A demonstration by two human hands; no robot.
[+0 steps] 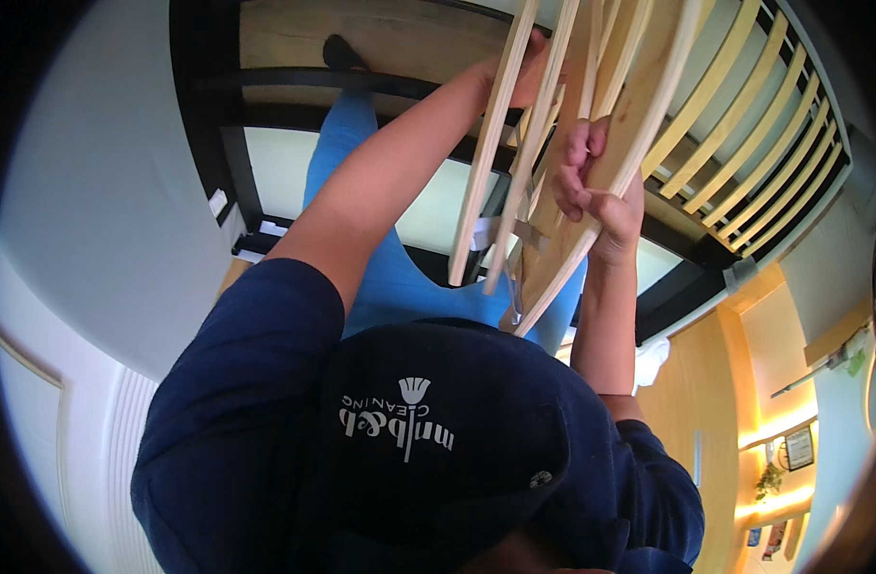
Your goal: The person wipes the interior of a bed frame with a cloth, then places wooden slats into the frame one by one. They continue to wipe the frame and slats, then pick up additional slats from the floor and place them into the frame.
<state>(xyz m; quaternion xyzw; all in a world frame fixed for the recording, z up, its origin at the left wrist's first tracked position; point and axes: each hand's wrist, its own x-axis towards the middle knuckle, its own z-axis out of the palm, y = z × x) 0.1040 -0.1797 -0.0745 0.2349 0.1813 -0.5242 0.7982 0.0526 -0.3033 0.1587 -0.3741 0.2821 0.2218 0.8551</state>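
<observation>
Right hand: curled round the edge of a board [639, 110], fingers bent on one side and thumb on the other; the hand [618, 212] is closed on it.
Left hand: raised at the loose slats [496, 143], partly hidden behind them; how firmly this hand [526, 81] grips, I cannot tell.
Board: pale wood, broader than the slats, tilted, running from the top edge down toward the person's waist.
Loose slats: narrow, pale, slanting beside the board on its left, lower ends just above the lap.
Strap: a grey strap [526, 233] crosses near the lower ends of the slats and reaches toward the board.
Frame: a dark frame [197, 105] lies below the arms, with pale openings between its bars.
Fixed slats: a row of yellowish slats [744, 120] on the right, bowed by the lens, side by side with gaps.
Clothes: navy shirt [266, 354] with white print, blue trousers [361, 277].
Foot: one dark shoe [341, 54] on brown wood [285, 33], upper left.
Far right: a lit shelf with a plant [769, 481] and a small framed picture [799, 448].
</observation>
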